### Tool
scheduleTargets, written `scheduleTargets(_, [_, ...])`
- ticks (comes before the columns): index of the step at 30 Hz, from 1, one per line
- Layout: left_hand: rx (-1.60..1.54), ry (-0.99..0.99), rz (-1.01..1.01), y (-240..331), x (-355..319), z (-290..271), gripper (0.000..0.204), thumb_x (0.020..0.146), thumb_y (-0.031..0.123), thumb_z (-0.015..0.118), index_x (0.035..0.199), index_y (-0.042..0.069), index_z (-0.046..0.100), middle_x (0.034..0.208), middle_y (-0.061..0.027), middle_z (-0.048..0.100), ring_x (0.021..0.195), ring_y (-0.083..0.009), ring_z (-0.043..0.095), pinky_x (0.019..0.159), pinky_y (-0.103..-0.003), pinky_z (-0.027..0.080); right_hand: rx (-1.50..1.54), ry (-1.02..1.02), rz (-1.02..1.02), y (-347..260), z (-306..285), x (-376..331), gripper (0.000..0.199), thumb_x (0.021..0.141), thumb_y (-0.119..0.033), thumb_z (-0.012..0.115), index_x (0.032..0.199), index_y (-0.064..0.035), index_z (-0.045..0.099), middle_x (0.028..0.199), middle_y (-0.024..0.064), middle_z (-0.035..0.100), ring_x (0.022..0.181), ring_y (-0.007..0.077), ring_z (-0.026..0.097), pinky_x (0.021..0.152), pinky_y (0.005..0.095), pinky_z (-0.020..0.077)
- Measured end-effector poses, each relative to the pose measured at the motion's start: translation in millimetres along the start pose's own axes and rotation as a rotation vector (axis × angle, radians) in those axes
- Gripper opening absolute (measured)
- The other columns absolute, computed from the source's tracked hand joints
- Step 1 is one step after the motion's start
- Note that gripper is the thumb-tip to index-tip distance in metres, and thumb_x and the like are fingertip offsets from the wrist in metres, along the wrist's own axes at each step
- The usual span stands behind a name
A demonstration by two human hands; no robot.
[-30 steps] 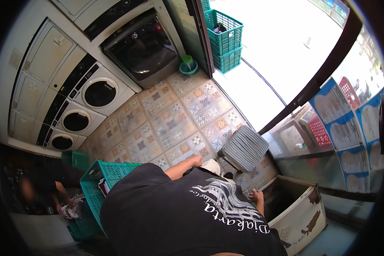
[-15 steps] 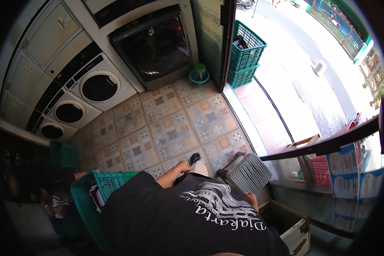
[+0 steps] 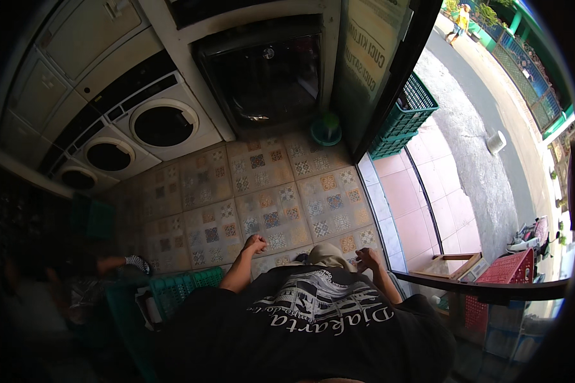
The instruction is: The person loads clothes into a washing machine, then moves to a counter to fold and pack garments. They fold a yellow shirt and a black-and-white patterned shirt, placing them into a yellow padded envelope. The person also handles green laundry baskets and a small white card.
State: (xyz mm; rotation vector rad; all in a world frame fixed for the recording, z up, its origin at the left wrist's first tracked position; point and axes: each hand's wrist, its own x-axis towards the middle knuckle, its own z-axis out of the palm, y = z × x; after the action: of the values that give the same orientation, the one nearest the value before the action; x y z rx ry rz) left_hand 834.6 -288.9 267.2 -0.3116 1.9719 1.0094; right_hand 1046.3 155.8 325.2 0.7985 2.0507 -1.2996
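Observation:
My left hand [image 3: 255,243] hangs above the patterned tile floor [image 3: 281,191], fingers curled in, with nothing visible in it. On the other side of my light trousers [image 3: 333,255], my right hand [image 3: 367,258] is half bent, its fingertips apart and no object showing in them. It is nearest to the doorway sill [image 3: 382,207]. A green laundry basket [image 3: 191,284] with items in it stands beside my left arm, partly hidden by my black shirt [image 3: 313,325].
Front-loading machines [image 3: 164,123] line the left wall, with a large dark-doored machine [image 3: 268,80] ahead. A green basin [image 3: 326,133] stands by the door. Stacked green baskets [image 3: 406,112] are outside. Another person's foot [image 3: 137,263] shows at left. A pink basket [image 3: 505,271] stands at right.
My view has turned right and shows more of the street. My right hand has come forward from beside the grey ridged stool, which has gone out of sight. My left hand stays curled.

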Motion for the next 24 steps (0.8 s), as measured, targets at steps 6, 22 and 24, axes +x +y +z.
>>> scheduleTargets(6, [-0.384, -0.266, -0.154, -99.8, 42.9, 9.5, 0.022, 0.076, 0.024, 0.065, 0.085, 0.006, 0.057, 0.066, -0.0057, 0.058, 0.058, -0.0178, 0.058, 0.046, -0.034, 0.045, -0.010, -0.175, 0.156, -57.7, -18.3, 76.5, 0.039, 0.088, -0.034, 0.046, 0.104, -0.0014, 0.057, 0.092, 0.0136, 0.064, 0.070, 0.0244, 0.064, 0.053, 0.0369, 0.0505])
scheduleTargets(22, [-0.330, 0.056, -0.163, 95.8, 29.7, -112.3, 0.024, 0.085, 0.017, 0.056, 0.101, -0.001, 0.054, 0.086, -0.0107, 0.062, 0.070, -0.0185, 0.062, 0.058, -0.033, 0.049, -0.300, -0.228, 0.161, -280.0, -102.7, 321.9, 0.041, 0.089, -0.036, 0.046, 0.108, -0.0011, 0.056, 0.098, 0.0133, 0.064, 0.077, 0.0271, 0.065, 0.054, 0.0379, 0.0536])
scheduleTargets(24, [-0.396, 0.140, -0.071, 124.8, 51.8, -130.7, 0.023, 0.086, 0.017, 0.056, 0.100, -0.001, 0.054, 0.086, -0.0103, 0.062, 0.070, -0.0182, 0.062, 0.058, -0.032, 0.049, -0.275, -0.186, 0.124, -320.7, -102.1, 332.0, 0.041, 0.089, -0.036, 0.046, 0.107, -0.0006, 0.055, 0.097, 0.0129, 0.064, 0.074, 0.0260, 0.066, 0.051, 0.0363, 0.0532])
